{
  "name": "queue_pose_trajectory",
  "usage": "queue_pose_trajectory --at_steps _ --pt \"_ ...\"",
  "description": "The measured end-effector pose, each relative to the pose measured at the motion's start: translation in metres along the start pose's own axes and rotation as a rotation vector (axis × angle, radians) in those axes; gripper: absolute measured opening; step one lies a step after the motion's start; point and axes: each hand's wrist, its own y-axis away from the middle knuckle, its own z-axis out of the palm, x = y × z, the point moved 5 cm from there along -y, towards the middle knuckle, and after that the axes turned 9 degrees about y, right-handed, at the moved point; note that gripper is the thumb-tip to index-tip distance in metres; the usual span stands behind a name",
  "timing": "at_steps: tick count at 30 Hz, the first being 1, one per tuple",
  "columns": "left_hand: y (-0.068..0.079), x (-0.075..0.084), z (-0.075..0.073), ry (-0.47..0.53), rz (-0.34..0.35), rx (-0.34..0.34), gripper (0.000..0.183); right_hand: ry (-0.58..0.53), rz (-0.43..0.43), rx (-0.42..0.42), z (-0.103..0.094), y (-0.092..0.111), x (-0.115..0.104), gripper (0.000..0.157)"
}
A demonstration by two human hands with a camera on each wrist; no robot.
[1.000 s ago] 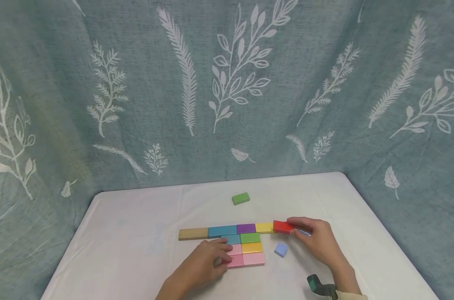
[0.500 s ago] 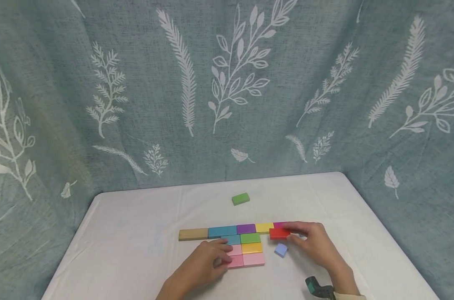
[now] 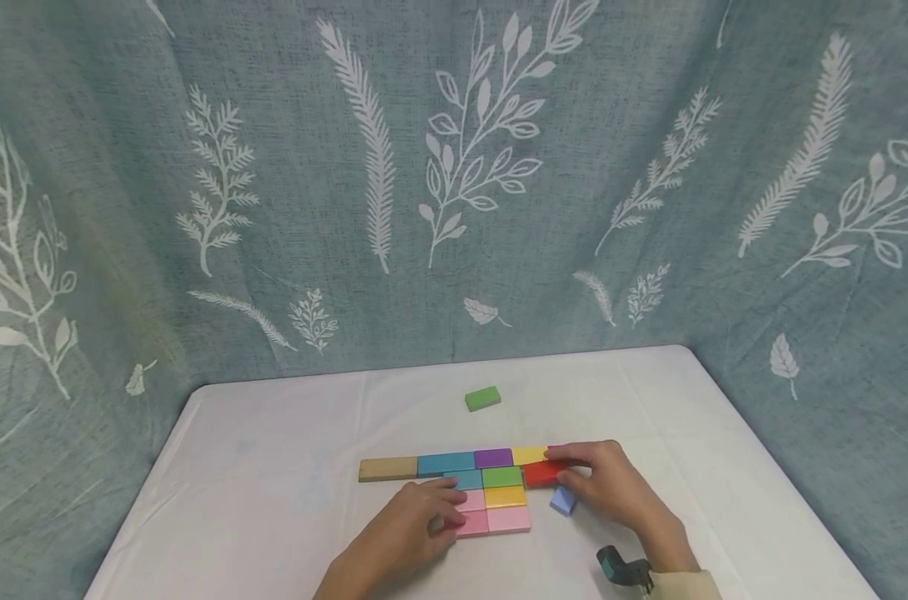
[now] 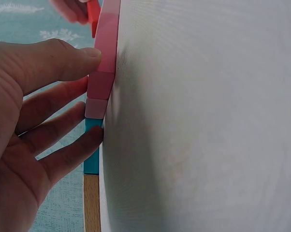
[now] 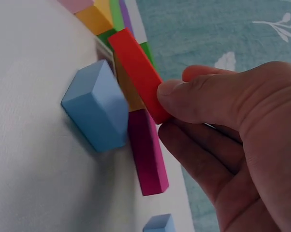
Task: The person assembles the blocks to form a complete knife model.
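Thumb and fingers of my right hand [image 3: 611,487] pinch a red block [image 3: 541,473], tilted in the right wrist view. It hangs beside the right end of the green block [image 3: 502,477]. My left hand [image 3: 416,521] rests along the left side of the grouped blocks, its thumb on the deep pink block [image 4: 104,53] and its fingers loosely extended. A small blue block [image 5: 97,106] stands apart just below the red one. The magenta block [image 5: 148,154], at the far row's right end, is hidden behind my right hand in the head view.
The far row also has a tan block [image 3: 388,469], a teal block [image 3: 446,464], a purple block [image 3: 493,458] and a yellow block [image 3: 530,455]. A loose green block [image 3: 483,398] lies farther back on the white table [image 3: 274,433]. A patterned curtain [image 3: 424,317] hangs behind.
My right hand has carried the red block left and toward me, from over the far row's right end to beside the green block. My left hand has stayed put.
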Motion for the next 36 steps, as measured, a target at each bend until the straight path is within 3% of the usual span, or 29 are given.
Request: queue_pose_trajectory --at_steps 7,18,36 --pt "0.0 -0.001 0.0 0.0 -0.011 0.002 0.017 0.004 0.029 -0.009 0.005 -0.004 0.0 0.039" --pt "0.001 0.0 0.001 -0.02 0.006 0.017 0.017 0.006 -0.037 0.009 0.007 -0.007 0.0 0.042" --pt "0.002 0.0 0.002 -0.009 -0.022 0.02 0.017 -0.027 0.049 0.02 0.011 -0.008 -0.001 0.044"
